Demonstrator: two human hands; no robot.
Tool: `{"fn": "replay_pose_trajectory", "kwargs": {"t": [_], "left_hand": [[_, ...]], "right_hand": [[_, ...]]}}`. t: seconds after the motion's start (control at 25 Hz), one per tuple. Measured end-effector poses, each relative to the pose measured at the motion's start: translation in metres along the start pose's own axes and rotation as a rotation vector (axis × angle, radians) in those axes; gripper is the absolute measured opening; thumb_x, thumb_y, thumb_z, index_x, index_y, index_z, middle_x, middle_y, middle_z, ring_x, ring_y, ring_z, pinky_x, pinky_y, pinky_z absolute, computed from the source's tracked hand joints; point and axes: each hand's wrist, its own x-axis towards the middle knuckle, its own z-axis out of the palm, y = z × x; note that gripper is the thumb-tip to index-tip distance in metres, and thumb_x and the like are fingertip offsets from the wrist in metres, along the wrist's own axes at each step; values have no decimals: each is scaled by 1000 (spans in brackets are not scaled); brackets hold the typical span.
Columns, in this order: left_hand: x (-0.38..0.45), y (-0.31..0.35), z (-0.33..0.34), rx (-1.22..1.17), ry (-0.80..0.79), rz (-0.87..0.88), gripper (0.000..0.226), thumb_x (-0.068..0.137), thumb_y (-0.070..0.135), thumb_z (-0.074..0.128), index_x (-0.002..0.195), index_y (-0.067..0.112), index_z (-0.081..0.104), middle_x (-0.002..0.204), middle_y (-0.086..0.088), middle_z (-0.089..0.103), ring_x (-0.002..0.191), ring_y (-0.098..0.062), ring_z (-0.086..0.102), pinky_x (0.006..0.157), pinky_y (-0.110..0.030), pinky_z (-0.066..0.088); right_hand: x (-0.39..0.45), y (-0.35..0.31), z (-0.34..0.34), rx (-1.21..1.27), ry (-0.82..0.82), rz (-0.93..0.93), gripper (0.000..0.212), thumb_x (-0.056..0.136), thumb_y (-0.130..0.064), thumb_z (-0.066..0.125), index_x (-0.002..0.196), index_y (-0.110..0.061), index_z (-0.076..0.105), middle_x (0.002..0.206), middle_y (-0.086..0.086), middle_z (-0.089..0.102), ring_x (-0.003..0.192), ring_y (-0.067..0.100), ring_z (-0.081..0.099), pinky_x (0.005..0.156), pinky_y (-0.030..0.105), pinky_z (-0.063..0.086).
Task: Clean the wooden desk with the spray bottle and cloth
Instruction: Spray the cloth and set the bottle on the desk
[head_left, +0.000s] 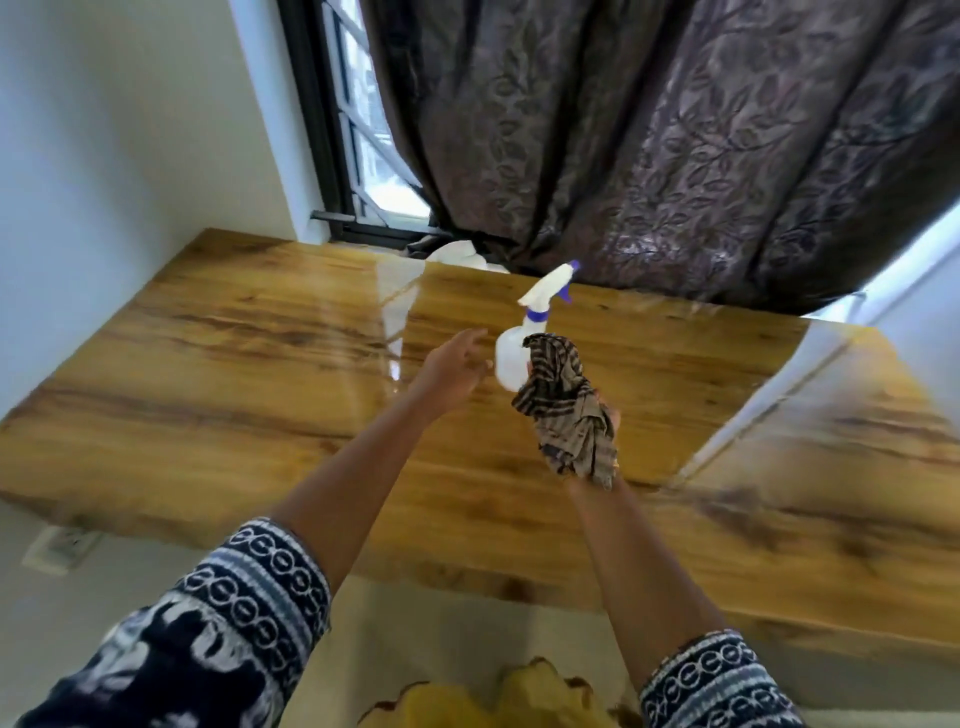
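Left hand (451, 371) reaches forward above the counter (218, 374), fingers loosely spread and holding nothing, its tips close to the spray bottle (524, 343) but, as far as the blur allows, not touching it. Left of that arm, a plain white wall meets the counter's far corner, and a pale wall socket (60, 545) sits low under the counter's near edge. Its surface is glossy, honey-coloured wood with long dark grain streaks and bright window reflections running across it. Behind it stands a black-framed window (358, 156) with a barred grille, partly covered by a heavy dark curtain (675, 145) embossed with a leaf pattern (its sheen looks satin-like). In the middle, the bottle is a rounded white plastic body with a white trigger head, a purple collar and a purple nozzle tip, held tilted above the wood. Right hand (582, 415) grips it from below, though the hand is mostly hidden under the cloth (571, 415), a crumpled brown and dark striped rag bunched against the bottle and draped down over the wrist. Both sleeves (249, 597) are navy with white ring-patterned bands. At the far right a white panel (831, 374) lies reflected in the polished wood.
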Motion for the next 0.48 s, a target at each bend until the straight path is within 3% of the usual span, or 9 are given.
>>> {"fn": "replay_pose_trajectory", "kwargs": {"t": [0.08,0.16,0.2,0.28,0.36,0.4,0.48], "left_hand": [[35,18,27,3,18,-91,72,91,27,67,152,18,28,149,-7,44,134,-26,45,100,-42,48],[62,26,46,18,84,-75,80,85,34,73,150,17,30,149,-6,45,135,-26,44,101,-41,45],[72,29,53,-21,126,-75,83,81,37,77,148,15,34,145,-5,49,132,-24,47,98,-38,45],[90,37,64,-117,205,-101,82,71,41,84,139,15,45,126,0,62,115,-18,57,86,-30,47],[104,44,73,-155,273,-103,66,70,38,86,124,15,57,100,8,65,87,-7,60,68,-14,44],[110,47,77,-156,304,-84,56,72,35,84,118,12,61,89,8,65,76,-3,59,58,-8,41],[118,54,85,-145,351,-11,34,82,21,76,110,5,65,75,4,63,63,-4,56,49,-9,37]], "right_hand": [[40,2,-25,-98,-33,79,12,101,-11,42,89,-12,45,78,-1,43,66,5,41,50,12,37],[72,-11,-43,-53,4,118,14,101,-8,40,88,-12,44,76,-3,40,67,4,39,54,12,39],[82,-19,-50,-50,-22,125,6,101,-10,43,99,-14,48,79,-3,46,71,6,45,58,14,40],[99,-37,-58,-142,-65,191,27,103,-22,39,127,-11,46,99,7,55,88,16,54,72,22,44],[116,-50,-62,-126,-84,260,39,102,-35,38,129,-8,46,125,13,51,109,25,52,85,32,42],[120,-59,-60,-143,-62,239,41,101,-40,40,127,-10,47,129,12,49,111,27,50,87,35,41],[130,-63,-63,-179,-70,248,45,100,-42,41,130,-9,46,126,12,48,112,27,49,88,36,40]]}}
